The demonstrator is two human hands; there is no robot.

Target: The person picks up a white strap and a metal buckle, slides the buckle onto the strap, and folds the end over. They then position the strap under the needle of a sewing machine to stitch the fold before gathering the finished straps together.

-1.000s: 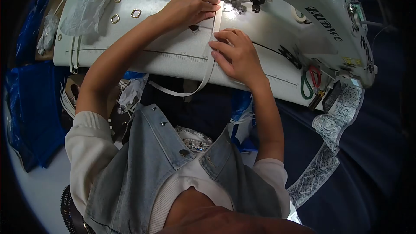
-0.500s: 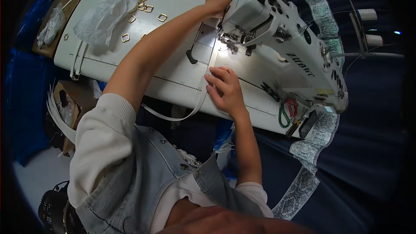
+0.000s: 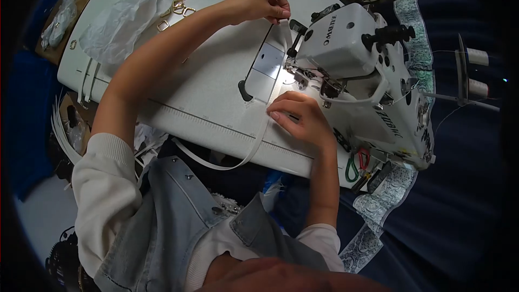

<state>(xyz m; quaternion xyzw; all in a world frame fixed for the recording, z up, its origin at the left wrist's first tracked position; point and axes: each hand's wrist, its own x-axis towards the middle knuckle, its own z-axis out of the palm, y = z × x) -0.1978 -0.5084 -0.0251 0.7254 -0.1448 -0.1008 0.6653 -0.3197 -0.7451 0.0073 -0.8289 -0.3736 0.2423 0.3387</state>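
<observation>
1. Since half a second ago: drew the left hand (image 3: 262, 2) clear of the sewing machine (image 3: 357, 59), to its ten o'clock.
2. Pinched shut there, apparently on the far end of the white strap (image 3: 259, 140); hard to make out.
3. Right hand (image 3: 300, 121) unclenched, fingertips pressing the one strap at the needle's six o'clock.
4. Two thread spools (image 3: 476, 57) at three o'clock; roughly six overlapping brass rings (image 3: 175, 6).

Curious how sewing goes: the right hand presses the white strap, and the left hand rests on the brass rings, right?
Not quite. In the head view the left hand pinches something beside the sewing machine; the brass rings lie apart. The right hand does press the white strap.
</observation>
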